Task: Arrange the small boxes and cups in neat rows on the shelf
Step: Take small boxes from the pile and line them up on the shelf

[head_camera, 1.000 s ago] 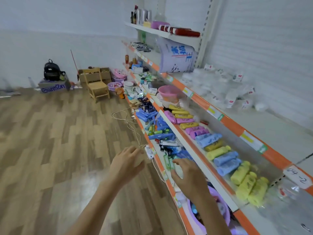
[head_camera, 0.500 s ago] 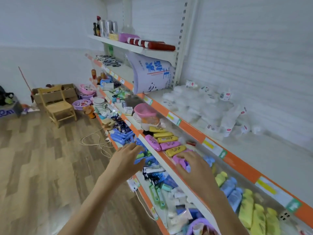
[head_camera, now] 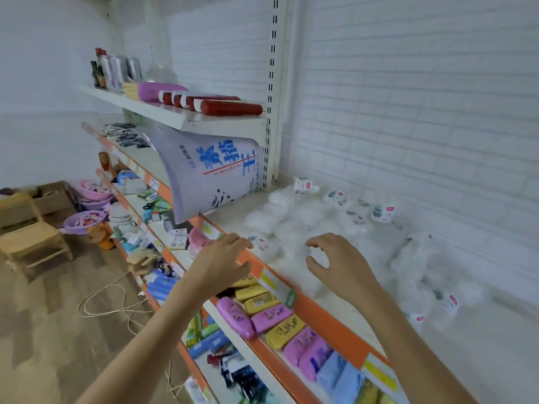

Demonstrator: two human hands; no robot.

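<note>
both hands are up at the white shelf [head_camera: 335, 310] and neither holds anything. the left hand [head_camera: 221, 263] hovers at the shelf's orange front edge with its fingers spread and fairly straight, released, reaching toward the near end of the heap. the right hand [head_camera: 339, 262] is over the shelf surface with thumb and fingers loosely curved into an open claw above a packet — poised to take one, but nothing sits between them that i can make out.

the task's things lie on this shelf: a loose heap of small clear-wrapped packets [head_camera: 294, 220], some with little red-and-white or green labels, running from near the upright post toward the right. blur makes it hard to tell boxes from cups.

as for progress, i'd judge the job is barely begun. no row is visible — the packets tilt every way, some piled on each other, a few strays lying apart at the right. nearly all of the sorting and lining up looks to be left.

the shelf below holds flat yellow, pink and blue cases [head_camera: 271, 316] already in a line, and a large white sack [head_camera: 210, 173] leans under the top shelf.
</note>
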